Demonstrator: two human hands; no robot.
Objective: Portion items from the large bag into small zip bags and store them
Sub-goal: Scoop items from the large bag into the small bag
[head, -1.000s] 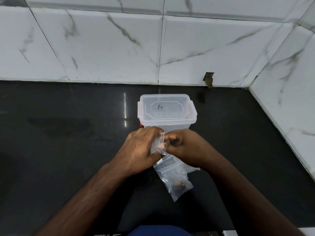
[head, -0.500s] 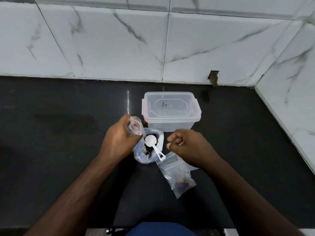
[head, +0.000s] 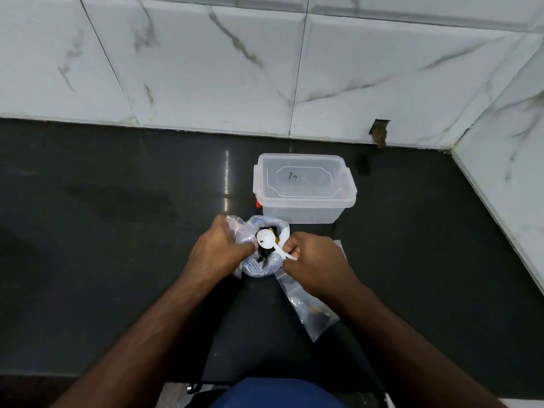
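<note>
Since half a second back, my right hand (head: 316,265) has come in from beside the large bag (head: 265,251) and now pinches the flat handle of the white plastic scoop (head: 268,240), fingers curled tight round it. The scoop's round bowl sits in the bag's open mouth, over dark pieces inside. My left hand (head: 219,254) has shifted little: it still grips an empty small zip bag (head: 238,231), thin clear crinkled film, bunched at the large bag's left rim, fingers closed on it.

The large bag is soft, cloudy plastic with blue print low on its side, standing slumped near the middle of the black countertop (head: 117,231), just in front of the storage box (head: 304,188). That box is translucent hard plastic, rectangular with rounded corners, lid on, a red bit showing at its left lower edge; it stands toward the countertop's back edge, below the white marble-veined wall tiles (head: 206,69).

A filled zip bag (head: 312,313) lies flat on the countertop under my right wrist, glossy and clear, with dark items gathered at its lower end. The countertop itself is polished and reflective.
</note>
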